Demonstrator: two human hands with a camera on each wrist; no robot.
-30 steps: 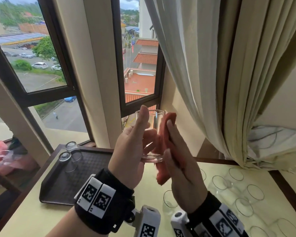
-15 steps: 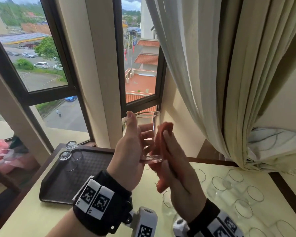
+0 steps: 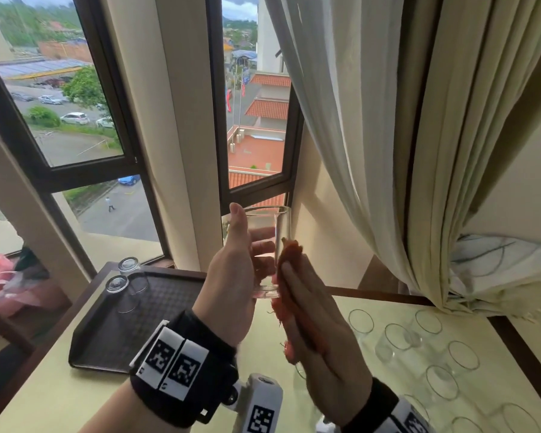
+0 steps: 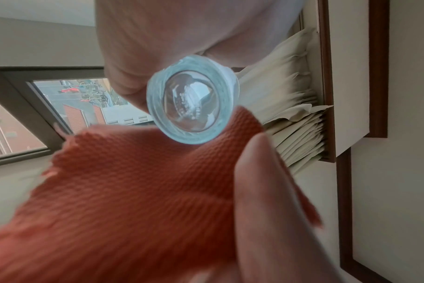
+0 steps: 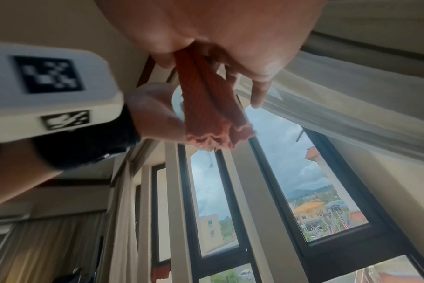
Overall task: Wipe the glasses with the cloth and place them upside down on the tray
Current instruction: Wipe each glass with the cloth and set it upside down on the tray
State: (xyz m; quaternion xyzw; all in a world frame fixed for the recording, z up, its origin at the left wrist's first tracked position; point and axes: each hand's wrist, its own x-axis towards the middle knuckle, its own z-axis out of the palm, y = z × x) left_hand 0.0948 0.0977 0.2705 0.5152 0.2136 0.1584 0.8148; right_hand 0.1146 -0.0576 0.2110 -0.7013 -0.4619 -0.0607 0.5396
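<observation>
Above table, left hand (image 3: 231, 276) grips glass (image 3: 274, 245).

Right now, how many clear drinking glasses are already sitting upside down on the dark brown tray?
2. One upturned glass stands at the dark brown tray's far left corner, the other just in front of it, nearer the person. None seems hidden.

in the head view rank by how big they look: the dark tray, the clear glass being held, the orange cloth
1. Dark brown plastic tray
2. Clear drinking glass and orange woven cloth: about alike, both partly hidden by the hands, so unranked.
</observation>
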